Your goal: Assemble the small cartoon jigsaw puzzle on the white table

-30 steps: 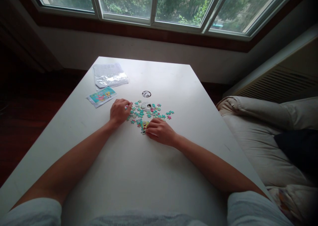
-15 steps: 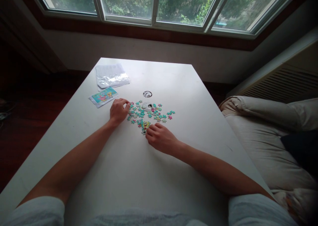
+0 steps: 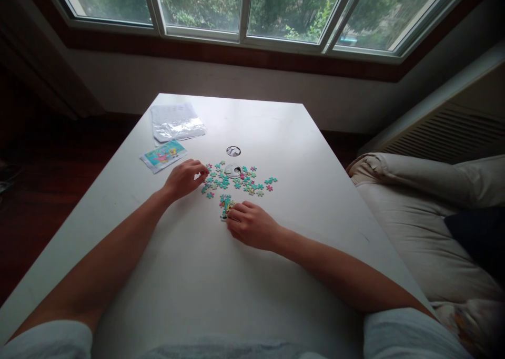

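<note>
Loose jigsaw pieces point(image 3: 224, 182), mostly turquoise with some pink and yellow, lie scattered on the white table point(image 3: 193, 275). At their left edge is my left hand point(image 3: 184, 179), thumb and forefinger curled together in a pinch; whatever is between the tips is too small to make out. Nearer to me sits a small section of joined puzzle pieces point(image 3: 225, 203) with a yellow cartoon figure on it. My right hand point(image 3: 252, 225) has its fingers closed on the right side of that section and hides part of it.
A picture card point(image 3: 163, 156) with the cartoon scene lies left of the pieces, with a clear plastic bag point(image 3: 177, 121) holding paper behind it. Two round dark-and-white discs or inlays point(image 3: 233, 151) show mid-table. A beige sofa point(image 3: 398, 233) stands along the right side.
My right hand and the joined section have shifted toward me, away from the loose pieces. My left hand has turned, and its thumb now shows apart from the palm.
</note>
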Demonstrator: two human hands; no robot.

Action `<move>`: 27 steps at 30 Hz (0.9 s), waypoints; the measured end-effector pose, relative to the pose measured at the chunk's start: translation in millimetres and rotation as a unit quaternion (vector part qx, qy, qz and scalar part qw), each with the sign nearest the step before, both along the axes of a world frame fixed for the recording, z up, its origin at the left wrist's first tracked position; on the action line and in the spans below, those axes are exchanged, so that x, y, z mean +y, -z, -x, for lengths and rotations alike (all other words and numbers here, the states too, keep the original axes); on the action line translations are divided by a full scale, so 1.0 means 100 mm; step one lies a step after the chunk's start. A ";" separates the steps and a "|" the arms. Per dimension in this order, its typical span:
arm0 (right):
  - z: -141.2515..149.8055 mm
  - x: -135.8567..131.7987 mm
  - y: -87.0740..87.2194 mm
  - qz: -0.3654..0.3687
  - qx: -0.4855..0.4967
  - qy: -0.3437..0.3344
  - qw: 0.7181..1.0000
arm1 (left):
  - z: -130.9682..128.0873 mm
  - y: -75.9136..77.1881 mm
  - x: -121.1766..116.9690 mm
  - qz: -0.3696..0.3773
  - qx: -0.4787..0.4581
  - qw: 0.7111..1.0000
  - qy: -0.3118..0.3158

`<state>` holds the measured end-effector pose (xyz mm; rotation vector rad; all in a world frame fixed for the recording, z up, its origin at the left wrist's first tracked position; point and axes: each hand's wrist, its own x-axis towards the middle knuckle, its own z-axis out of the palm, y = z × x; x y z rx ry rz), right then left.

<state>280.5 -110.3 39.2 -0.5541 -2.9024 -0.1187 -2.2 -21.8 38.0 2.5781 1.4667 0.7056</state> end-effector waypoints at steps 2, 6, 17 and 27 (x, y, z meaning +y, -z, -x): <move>0.01 0.01 0.03 0.013 0.024 -0.011 1.000 | -0.01 0.03 0.00 0.008 0.016 1.000 0.020; 0.01 0.07 0.04 0.046 0.069 -0.017 0.996 | -0.05 0.10 -0.01 -0.002 0.036 0.998 0.042; -0.09 0.27 0.12 0.084 0.201 0.060 0.974 | -0.04 0.06 -0.02 0.020 0.060 0.997 0.045; -0.13 0.31 0.17 0.118 0.173 0.082 0.974 | 0.03 -0.01 -0.02 0.080 0.060 0.993 0.058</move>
